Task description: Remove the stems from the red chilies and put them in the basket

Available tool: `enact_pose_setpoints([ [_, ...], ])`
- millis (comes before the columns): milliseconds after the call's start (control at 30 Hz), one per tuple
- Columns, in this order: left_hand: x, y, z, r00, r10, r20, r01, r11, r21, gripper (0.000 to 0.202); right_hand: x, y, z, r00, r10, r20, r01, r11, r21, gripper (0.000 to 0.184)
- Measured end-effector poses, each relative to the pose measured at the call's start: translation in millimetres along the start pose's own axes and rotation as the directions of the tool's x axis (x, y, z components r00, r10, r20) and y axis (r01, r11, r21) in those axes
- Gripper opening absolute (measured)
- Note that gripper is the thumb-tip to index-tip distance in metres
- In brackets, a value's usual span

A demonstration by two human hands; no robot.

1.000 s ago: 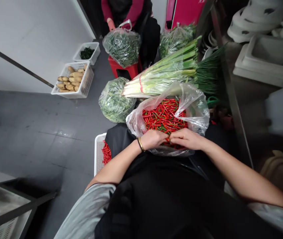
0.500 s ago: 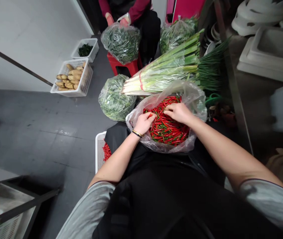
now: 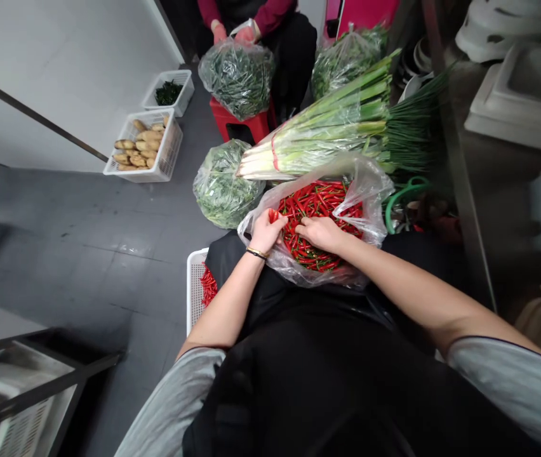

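Centrally, bagged red chilies (image 3: 315, 198) are touched by the right hand (image 3: 322, 233), grip unclear, others clasped in the left hand (image 3: 265, 234).

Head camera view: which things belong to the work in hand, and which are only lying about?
In the work:
red chillies
clear bag around them
probably the white basket with more chillies

Apparently just lying about:
bundle of long stalks
basket of brown tubers
bag of greens by the stalks' white ends
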State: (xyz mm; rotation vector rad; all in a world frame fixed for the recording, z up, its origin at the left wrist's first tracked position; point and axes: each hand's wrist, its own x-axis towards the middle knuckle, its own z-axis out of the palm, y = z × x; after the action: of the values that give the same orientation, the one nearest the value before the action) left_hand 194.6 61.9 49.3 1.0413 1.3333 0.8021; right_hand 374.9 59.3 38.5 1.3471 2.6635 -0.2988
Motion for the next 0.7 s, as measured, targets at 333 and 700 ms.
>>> enact_pose_setpoints([
  [333, -6, -4, 24.7, 0.857, 0.220, 0.465, -0.459, 0.737, 0.496, 0.028, -40, 18, -20, 0.980, 0.152, -0.131, -0.111, 0.955, 0.276, 0.026],
  [700, -13, 7, 8.4, 0.723, 0.059, 0.688, -0.287, 0.932, 0.222, 0.041, -58, -3, -21, 0.984, -0.090, -0.157, 0.159, 0.842, 0.516, 0.020],
])
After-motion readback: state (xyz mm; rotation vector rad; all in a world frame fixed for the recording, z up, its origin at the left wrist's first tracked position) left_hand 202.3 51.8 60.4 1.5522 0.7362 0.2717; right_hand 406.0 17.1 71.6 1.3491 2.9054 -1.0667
